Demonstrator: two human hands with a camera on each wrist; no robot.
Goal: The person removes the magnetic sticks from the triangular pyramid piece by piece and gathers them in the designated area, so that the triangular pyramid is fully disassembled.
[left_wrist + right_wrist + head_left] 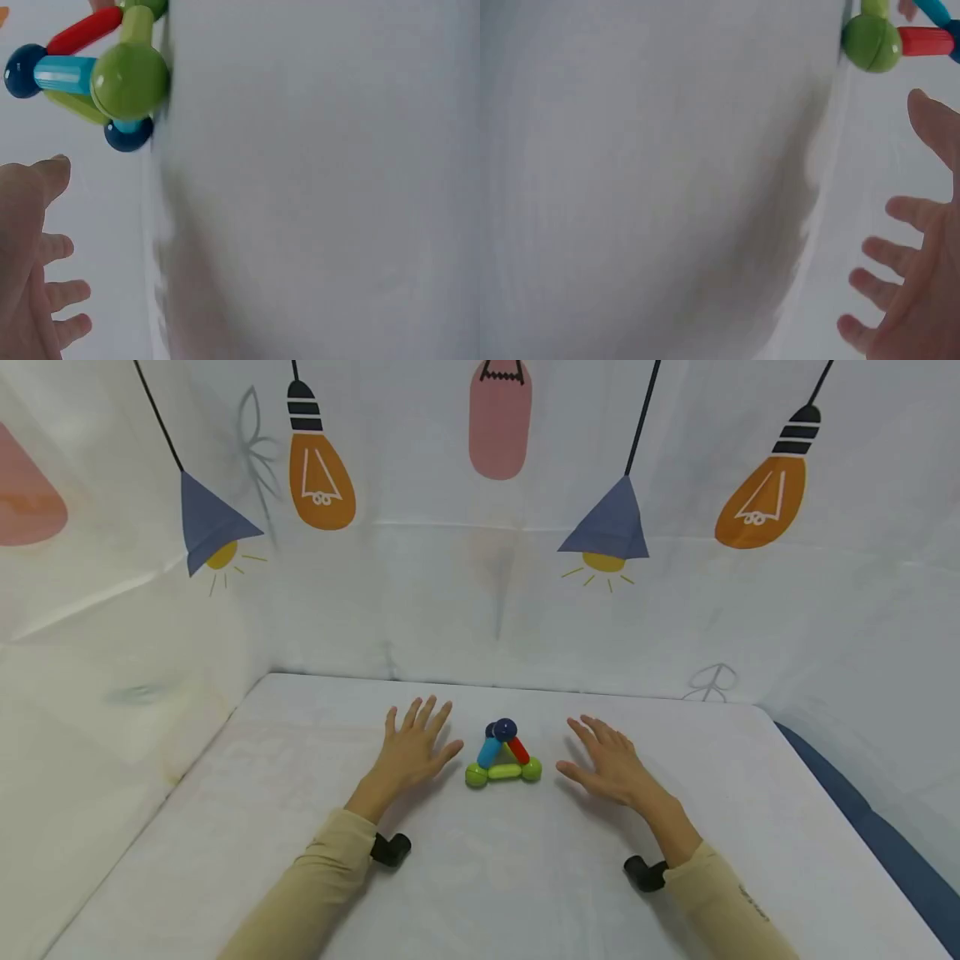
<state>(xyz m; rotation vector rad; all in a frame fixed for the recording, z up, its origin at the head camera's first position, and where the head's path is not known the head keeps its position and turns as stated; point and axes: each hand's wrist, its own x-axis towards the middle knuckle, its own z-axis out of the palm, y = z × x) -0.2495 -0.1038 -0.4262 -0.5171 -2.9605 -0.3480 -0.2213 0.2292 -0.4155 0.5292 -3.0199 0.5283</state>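
A small ball-and-rod toy frame stands on the white table, between the two hands and touched by neither. In the head view a light green rod (504, 772) joins a left green ball (476, 776) and a right green ball (531, 769). A blue rod (490, 752) and a red rod (517, 750) slant up to a dark blue ball (506, 729); another dark blue ball (128, 136) shows in the left wrist view. My left hand (411, 753) is held left of the frame, fingers spread. On its right, my right hand (611, 767) has its fingers extended, holding nothing.
The white tabletop (510, 877) reaches back to a white sheet (450, 610) printed with lamps and bulbs. Another sheet (97, 693) hangs along the left. Black wrist devices (392, 850) sit at both cuffs. Something dark blue (862, 810) lies beyond the right edge.
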